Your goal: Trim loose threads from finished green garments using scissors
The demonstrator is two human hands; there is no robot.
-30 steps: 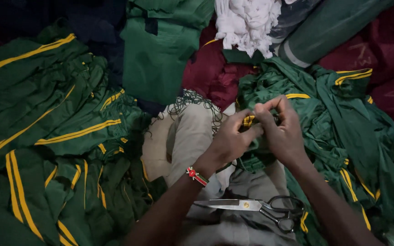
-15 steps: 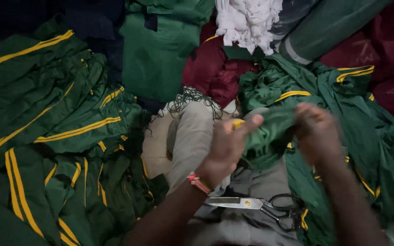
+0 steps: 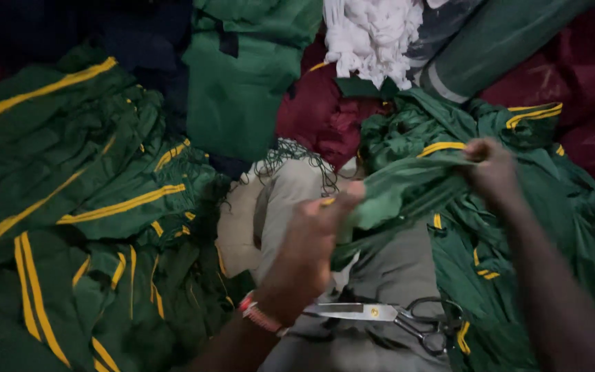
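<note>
My left hand (image 3: 315,238) and my right hand (image 3: 490,165) both grip a green garment with yellow stripes (image 3: 408,189), stretched taut between them over my lap. The left hand pinches one end near the middle of the view, the right hand holds the other end further right and higher. A red band sits on my left wrist. A pair of scissors (image 3: 387,317) lies on my grey-clad lap just below the hands, untouched.
A pile of green garments with yellow stripes (image 3: 84,220) fills the left side. More green cloth (image 3: 552,227) lies at right, maroon fabric (image 3: 325,117) and a plain green piece (image 3: 242,83) behind, a white bundle (image 3: 373,34) at top.
My hands were close together on a small part of the garment; they have moved apart, the right hand going rightward, pulling the green cloth out straight between them.
</note>
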